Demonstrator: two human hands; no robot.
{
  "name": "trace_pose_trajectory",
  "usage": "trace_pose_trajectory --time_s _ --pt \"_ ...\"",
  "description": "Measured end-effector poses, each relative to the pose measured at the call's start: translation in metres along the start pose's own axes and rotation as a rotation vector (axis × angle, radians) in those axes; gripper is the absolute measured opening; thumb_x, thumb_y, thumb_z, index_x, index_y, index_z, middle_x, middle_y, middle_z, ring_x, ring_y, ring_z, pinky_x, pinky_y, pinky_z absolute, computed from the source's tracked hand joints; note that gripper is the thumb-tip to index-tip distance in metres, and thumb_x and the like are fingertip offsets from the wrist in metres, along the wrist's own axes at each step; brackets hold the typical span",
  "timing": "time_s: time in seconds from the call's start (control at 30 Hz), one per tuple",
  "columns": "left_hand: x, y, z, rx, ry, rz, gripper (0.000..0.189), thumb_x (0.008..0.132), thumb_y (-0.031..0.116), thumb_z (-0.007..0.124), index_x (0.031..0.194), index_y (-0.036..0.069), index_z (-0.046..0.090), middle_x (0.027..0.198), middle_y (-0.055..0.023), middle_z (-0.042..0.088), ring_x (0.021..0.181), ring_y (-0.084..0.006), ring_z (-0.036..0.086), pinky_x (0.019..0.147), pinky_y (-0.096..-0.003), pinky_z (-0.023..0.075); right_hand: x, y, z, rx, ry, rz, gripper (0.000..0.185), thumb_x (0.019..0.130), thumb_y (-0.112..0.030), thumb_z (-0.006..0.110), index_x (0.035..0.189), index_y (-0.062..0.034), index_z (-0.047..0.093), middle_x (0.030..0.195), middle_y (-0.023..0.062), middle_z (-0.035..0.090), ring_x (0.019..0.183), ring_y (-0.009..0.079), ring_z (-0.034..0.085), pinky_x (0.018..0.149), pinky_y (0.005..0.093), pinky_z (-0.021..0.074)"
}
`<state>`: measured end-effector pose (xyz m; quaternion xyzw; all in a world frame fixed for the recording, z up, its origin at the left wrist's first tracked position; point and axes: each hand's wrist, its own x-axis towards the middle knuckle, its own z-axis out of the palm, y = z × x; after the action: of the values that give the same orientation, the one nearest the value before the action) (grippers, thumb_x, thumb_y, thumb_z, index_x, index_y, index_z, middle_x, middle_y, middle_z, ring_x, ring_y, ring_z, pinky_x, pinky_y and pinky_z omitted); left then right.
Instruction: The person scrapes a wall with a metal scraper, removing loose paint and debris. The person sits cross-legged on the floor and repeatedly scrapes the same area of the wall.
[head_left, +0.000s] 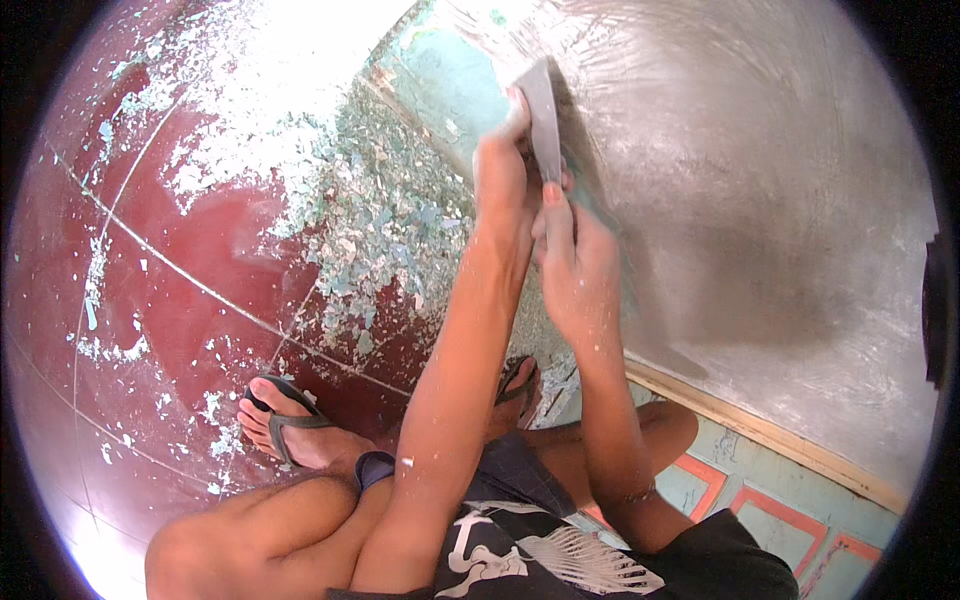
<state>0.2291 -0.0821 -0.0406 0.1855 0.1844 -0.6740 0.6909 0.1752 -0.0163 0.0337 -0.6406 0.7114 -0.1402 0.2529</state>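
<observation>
A metal scraper (541, 112) with a broad blade is raised against the wall, its wide end upward. My right hand (583, 251) is closed around its lower end, the thumb lying along the base of the blade. Beside the blade, my left hand (501, 169) grips it from the left, with the thumb near the blade's edge. The handle is mostly hidden by my fingers. Pale green paint (446, 82) coats a patch to the left of the blade. On the right spreads a grey wall surface (735, 187) with scrape marks and the shadow of my arms.
Paint flakes (390, 232) lie thickly along the wall's foot and scatter over the red floor (217, 247). My sandalled left foot (289, 424) rests among chips; the other foot (519, 386) is near the wall. A wooden strip (765, 431) borders green panels with orange trim (780, 517).
</observation>
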Motion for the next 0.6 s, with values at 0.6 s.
trace_pose_trajectory --time_s 0.6 --pt "-0.004 -0.027 -0.006 0.006 0.109 -0.242 0.043 0.092 0.033 0.075 0.096 -0.010 0.070 0.098 -0.0120 0.066 0.087 -0.0188 0.059 0.074 -0.0348 0.0490 -0.021 -0.017 -0.011 0.159 0.050 0.419 0.050 0.106 -0.049 0.047 0.082 -0.0057 0.053 0.055 -0.0016 0.039 0.035 0.0069 0.032 0.034 0.0254 0.0235"
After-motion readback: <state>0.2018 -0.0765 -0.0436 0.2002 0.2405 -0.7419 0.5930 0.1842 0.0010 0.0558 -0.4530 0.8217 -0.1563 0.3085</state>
